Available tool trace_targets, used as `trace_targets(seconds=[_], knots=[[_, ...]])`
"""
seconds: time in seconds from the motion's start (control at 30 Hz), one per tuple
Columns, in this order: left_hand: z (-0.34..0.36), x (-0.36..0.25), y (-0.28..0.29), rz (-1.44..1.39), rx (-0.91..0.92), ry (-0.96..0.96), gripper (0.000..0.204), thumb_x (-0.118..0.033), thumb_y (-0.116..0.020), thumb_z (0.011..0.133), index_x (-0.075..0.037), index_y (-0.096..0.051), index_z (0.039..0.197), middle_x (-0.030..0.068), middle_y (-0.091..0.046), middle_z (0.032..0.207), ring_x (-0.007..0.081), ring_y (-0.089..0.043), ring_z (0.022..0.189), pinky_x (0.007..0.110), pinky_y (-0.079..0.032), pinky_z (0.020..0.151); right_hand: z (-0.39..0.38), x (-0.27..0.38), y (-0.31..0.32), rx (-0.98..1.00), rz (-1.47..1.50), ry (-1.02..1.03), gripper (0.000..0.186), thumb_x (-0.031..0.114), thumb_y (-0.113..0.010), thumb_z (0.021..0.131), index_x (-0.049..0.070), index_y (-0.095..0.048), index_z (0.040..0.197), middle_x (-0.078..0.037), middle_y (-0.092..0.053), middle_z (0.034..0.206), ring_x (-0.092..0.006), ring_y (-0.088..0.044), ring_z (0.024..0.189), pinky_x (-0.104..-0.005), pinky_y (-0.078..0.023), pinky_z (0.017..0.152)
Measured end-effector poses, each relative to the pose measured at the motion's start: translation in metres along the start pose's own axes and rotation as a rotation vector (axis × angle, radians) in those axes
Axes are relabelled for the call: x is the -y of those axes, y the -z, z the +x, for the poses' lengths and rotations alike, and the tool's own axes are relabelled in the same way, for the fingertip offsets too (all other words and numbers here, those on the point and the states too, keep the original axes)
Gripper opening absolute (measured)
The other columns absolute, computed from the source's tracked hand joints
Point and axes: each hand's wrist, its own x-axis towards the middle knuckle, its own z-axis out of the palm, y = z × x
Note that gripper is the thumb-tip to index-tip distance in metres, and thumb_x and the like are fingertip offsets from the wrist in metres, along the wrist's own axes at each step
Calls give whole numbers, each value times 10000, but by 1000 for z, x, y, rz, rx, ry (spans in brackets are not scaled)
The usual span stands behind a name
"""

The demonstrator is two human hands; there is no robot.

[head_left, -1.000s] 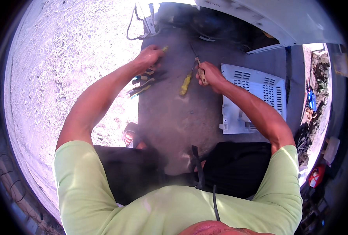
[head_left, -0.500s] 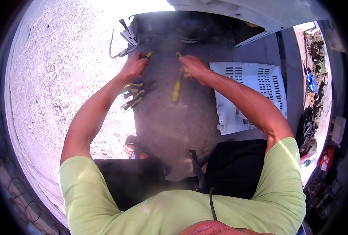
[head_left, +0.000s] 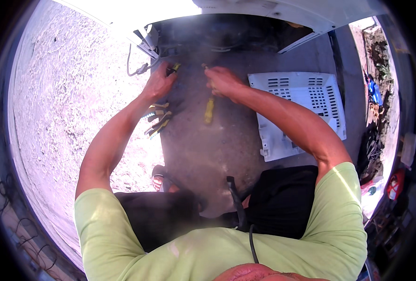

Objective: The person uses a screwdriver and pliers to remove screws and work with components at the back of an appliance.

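Note:
My left hand is closed around a small yellow-and-black tool, whose kind I cannot make out. Across from it, my right hand pinches a small brownish piece that pokes out past the fingertips; most of it is hidden. Just below the right hand lies a yellow-handled screwdriver, its shaft pointing up toward the fingers. Beside my left forearm rest several pliers-like tools with yellow-and-black handles. Both hands are in front of the open dark underside of a white appliance.
A white vented plastic panel lies under my right forearm. A grey cable hangs at the appliance's left corner. Rough sunlit concrete spreads on the left. At the far right are a blue object and a red one.
My right hand has shifted left, closer to my left hand, still pinching the small piece. My left hand keeps its grip on the yellow-and-black tool. The screwdriver stays on the ground.

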Motion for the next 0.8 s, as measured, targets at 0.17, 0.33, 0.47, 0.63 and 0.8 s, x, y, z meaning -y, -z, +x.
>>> trace_targets(seconds=[0.17,0.33,0.47,0.63,0.8], knots=[[1,15,12,187,47,-15,418,-220,-564,889,-13,-516,1249,282,-637,1119,438,-620,1050,481,-489,895,1,-11,-8,111,-38,-21,380,363,-533,982,27,-579,1151,-67,-584,838,-142,-522,642,-300,-457,560],[-27,55,20,420,42,9,369,-210,-561,883,-59,-528,1217,255,-636,1052,458,-611,1012,531,-487,868,-3,-51,-15,95,-622,66,422,372,-569,929,-5,-632,1107,-111,-631,800,-193,-609,677,-353,-485,590],[-62,55,24,596,3,-34,416,-282,-631,870,-71,-541,1216,197,-578,1177,401,-561,1126,494,-462,908,-16,-69,-11,225,-1011,282,453,398,-609,844,6,-701,1051,-185,-712,983,-340,-687,900,-439,-524,781],[-105,46,18,728,162,-375,591,-394,-718,819,-66,-526,1272,161,-498,1306,359,-445,1278,481,-397,1010,-36,-66,-16,422,-1149,44,430,418,-625,811,28,-736,952,-191,-722,939,-354,-692,878,-456,-526,785],[-117,60,6,685,211,-258,682,-291,-792,745,-63,-454,1292,173,-455,1340,387,-423,1279,491,-436,980,-51,-74,-30,587,-1313,50,524,473,-626,794,11,-700,1032,-220,-704,1021,-367,-675,955,-440,-520,834]])
